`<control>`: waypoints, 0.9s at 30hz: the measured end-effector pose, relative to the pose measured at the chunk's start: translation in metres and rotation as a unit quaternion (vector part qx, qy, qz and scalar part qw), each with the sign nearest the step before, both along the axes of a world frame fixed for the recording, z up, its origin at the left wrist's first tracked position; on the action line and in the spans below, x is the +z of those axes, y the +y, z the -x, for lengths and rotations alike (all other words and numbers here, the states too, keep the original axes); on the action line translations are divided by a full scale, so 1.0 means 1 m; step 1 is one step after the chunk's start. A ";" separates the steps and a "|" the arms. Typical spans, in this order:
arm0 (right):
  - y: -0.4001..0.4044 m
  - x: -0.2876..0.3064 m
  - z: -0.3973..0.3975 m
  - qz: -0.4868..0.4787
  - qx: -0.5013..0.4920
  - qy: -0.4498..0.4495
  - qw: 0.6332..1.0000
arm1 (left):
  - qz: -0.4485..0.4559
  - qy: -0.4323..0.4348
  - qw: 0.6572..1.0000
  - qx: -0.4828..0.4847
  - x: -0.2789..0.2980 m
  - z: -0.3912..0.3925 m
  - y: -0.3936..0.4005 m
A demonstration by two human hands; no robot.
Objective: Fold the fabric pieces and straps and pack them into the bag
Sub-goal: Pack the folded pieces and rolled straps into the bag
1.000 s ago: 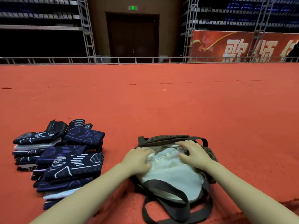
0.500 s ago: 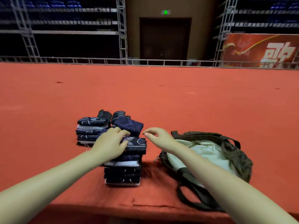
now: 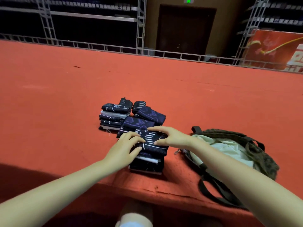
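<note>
Several dark navy folded fabric pieces with pale line prints stand in stacks on the red table. My left hand (image 3: pixel 124 148) grips the left edge of the top folded piece (image 3: pixel 152 141) of the near stack (image 3: pixel 146 163), fingers on top and thumb under the edge. My right hand (image 3: pixel 172 136) holds the same piece from the right, with forefinger along its far edge and thumb on its near side. To the right lies the open olive-brown bag (image 3: pixel 262 159), with its pale lining (image 3: pixel 229 148) showing and its dark straps (image 3: pixel 213 185) trailing toward the table's front edge.
Two more stacks of folded pieces (image 3: pixel 113 115) (image 3: pixel 147 113) stand just behind the near one. The red table's front edge (image 3: pixel 164 192) runs close below the stack and bag. A metal rail (image 3: pixel 114 46) and scaffolding border the far side.
Both hands left the bag's opening and moved left to the near stack. They hovered over it half a second ago and now grip its top piece. The view swung left.
</note>
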State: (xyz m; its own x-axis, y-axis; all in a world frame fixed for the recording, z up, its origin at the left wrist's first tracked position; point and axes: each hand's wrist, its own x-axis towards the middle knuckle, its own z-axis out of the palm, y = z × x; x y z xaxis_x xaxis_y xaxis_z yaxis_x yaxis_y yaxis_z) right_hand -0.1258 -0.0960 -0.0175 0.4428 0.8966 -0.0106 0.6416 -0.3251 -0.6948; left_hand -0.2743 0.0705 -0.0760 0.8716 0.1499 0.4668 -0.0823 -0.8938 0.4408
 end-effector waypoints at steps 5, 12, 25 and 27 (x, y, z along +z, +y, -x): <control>-0.023 -0.011 0.009 -0.182 -0.073 0.066 0.978 | 0.048 -0.054 0.997 0.009 0.023 -0.010 -0.009; -0.072 0.019 0.017 -0.449 -0.153 0.228 0.850 | 0.384 -0.067 0.921 -0.019 0.067 -0.036 -0.070; -0.138 -0.013 0.017 -0.443 -0.384 0.033 0.810 | 0.417 -0.062 0.905 -0.062 0.063 -0.102 -0.203; -0.145 -0.018 0.013 -0.442 -0.392 0.057 0.805 | 0.420 -0.060 0.902 -0.073 0.053 -0.104 -0.209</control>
